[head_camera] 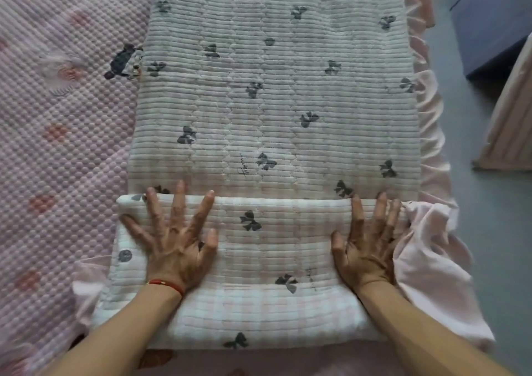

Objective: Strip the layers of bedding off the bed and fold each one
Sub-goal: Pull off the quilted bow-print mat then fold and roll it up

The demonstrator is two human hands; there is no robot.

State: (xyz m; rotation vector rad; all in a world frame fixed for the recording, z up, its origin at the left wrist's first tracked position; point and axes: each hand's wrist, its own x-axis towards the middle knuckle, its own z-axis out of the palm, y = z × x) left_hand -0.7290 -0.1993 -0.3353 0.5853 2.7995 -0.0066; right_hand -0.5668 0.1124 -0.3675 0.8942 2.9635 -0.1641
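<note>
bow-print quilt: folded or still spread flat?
Partly folded. The quilt's near end is turned over into a thick band under the flat left hand and right hand; the rest lies spread.

Quilt pale pink-and-white check with dark grey bows and a pink ruffle; bedspread pink, bubble-textured, with coral hearts; floor grey; red bracelet on the left wrist

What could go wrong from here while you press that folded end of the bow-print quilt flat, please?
The pink ruffle bunches loose beside the right hand, so it may get trapped unevenly in the next fold. The folded section of the bow-print quilt looks thick; once the left hand lifts, it may spring open.
</note>
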